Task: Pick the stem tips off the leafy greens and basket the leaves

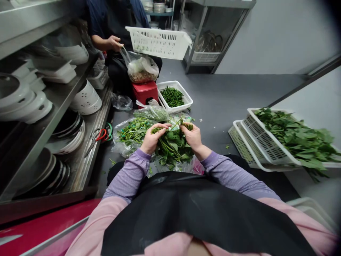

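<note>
My left hand (155,136) is closed on a bunch of leafy green stems (172,144), whose leaves hang down below my fingers. Across from it, my right hand (192,137) pinches green stem pieces (187,126) between thumb and fingers. Thin stems span the small gap between both hands. Under and left of my hands, more leafy greens (135,128) lie on open clear plastic bags on the floor. A wrapped bundle of greens (151,113) rests just beyond.
Ahead, a co-worker holds a plastic bag (142,69) over a red stool (145,93), near a white basket (160,42). Green chillies (172,96) fill a white tray. Right stand stacked baskets of leaves (295,137). A left shelf (89,156) holds pans and scissors (97,137).
</note>
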A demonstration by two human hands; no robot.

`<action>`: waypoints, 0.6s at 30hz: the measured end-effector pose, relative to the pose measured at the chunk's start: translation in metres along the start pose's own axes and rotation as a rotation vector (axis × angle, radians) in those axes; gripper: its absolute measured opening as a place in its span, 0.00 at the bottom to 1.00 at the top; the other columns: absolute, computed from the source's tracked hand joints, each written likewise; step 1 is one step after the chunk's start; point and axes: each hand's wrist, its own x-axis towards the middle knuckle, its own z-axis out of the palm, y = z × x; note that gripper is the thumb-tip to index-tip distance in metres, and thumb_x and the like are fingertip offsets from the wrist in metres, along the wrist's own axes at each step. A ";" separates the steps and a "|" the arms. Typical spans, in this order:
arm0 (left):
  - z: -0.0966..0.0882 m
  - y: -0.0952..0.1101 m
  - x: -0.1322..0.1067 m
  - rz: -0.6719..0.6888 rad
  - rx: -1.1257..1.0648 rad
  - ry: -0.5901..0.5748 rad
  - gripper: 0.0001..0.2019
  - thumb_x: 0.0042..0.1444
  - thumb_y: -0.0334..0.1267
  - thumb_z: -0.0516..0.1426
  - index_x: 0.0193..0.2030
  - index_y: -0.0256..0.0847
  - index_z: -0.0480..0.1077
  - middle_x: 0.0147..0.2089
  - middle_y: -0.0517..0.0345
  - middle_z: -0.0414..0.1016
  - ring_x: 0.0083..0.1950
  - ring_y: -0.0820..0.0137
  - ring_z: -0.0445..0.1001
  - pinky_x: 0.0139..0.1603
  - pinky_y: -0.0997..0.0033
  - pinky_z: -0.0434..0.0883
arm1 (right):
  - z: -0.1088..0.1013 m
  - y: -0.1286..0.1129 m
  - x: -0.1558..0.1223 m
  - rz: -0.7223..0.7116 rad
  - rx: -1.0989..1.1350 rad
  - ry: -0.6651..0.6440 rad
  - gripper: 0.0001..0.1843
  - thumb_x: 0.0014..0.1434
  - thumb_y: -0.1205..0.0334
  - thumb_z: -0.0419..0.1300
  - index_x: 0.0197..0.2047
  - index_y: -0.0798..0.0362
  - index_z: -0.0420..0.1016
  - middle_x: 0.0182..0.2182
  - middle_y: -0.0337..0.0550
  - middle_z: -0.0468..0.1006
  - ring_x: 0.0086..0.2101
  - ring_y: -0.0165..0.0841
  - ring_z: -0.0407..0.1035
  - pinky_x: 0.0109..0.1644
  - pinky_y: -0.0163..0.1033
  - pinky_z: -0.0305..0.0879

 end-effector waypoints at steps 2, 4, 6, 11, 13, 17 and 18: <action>0.001 0.001 -0.001 0.011 -0.005 -0.030 0.08 0.48 0.39 0.60 0.33 0.37 0.73 0.47 0.49 0.75 0.52 0.63 0.70 0.57 0.61 0.60 | 0.002 -0.002 -0.003 0.019 0.011 -0.011 0.20 0.43 0.50 0.63 0.35 0.56 0.72 0.27 0.42 0.73 0.28 0.31 0.65 0.36 0.38 0.62; 0.002 0.002 -0.002 -0.003 -0.001 -0.072 0.09 0.48 0.40 0.61 0.33 0.37 0.73 0.49 0.48 0.74 0.53 0.62 0.69 0.58 0.60 0.59 | 0.005 -0.004 -0.009 0.052 0.042 -0.035 0.20 0.44 0.49 0.63 0.34 0.56 0.71 0.27 0.41 0.73 0.28 0.30 0.64 0.36 0.38 0.62; 0.003 0.003 -0.003 -0.034 -0.027 -0.104 0.11 0.48 0.43 0.61 0.32 0.37 0.72 0.49 0.47 0.74 0.54 0.60 0.69 0.57 0.58 0.60 | 0.009 -0.005 -0.014 0.088 0.086 -0.059 0.19 0.44 0.48 0.62 0.32 0.56 0.71 0.26 0.40 0.72 0.28 0.29 0.64 0.36 0.37 0.62; 0.008 0.010 -0.010 0.048 0.152 -0.300 0.11 0.51 0.45 0.58 0.33 0.37 0.71 0.33 0.51 0.77 0.54 0.60 0.69 0.60 0.56 0.57 | 0.012 -0.002 -0.015 0.200 0.107 -0.145 0.18 0.42 0.48 0.62 0.28 0.56 0.69 0.23 0.37 0.70 0.25 0.27 0.61 0.33 0.34 0.59; 0.014 0.014 -0.016 0.183 0.357 -0.394 0.10 0.54 0.42 0.55 0.33 0.37 0.70 0.28 0.54 0.75 0.48 0.63 0.72 0.61 0.56 0.57 | 0.012 -0.002 -0.014 0.195 0.090 -0.172 0.17 0.42 0.49 0.62 0.26 0.56 0.68 0.22 0.36 0.68 0.25 0.26 0.60 0.32 0.34 0.58; 0.029 0.019 -0.027 0.496 0.699 -0.561 0.07 0.54 0.36 0.52 0.35 0.38 0.70 0.33 0.55 0.76 0.38 0.70 0.74 0.59 0.60 0.61 | 0.013 -0.010 -0.018 0.092 0.076 -0.155 0.16 0.43 0.50 0.61 0.26 0.55 0.67 0.21 0.34 0.65 0.24 0.25 0.57 0.31 0.33 0.56; 0.032 0.020 -0.030 0.554 0.749 -0.587 0.07 0.54 0.36 0.51 0.36 0.39 0.69 0.33 0.55 0.76 0.37 0.71 0.74 0.58 0.61 0.63 | 0.013 -0.012 -0.020 0.066 0.073 -0.149 0.17 0.44 0.49 0.61 0.27 0.55 0.67 0.21 0.34 0.65 0.23 0.25 0.57 0.31 0.33 0.56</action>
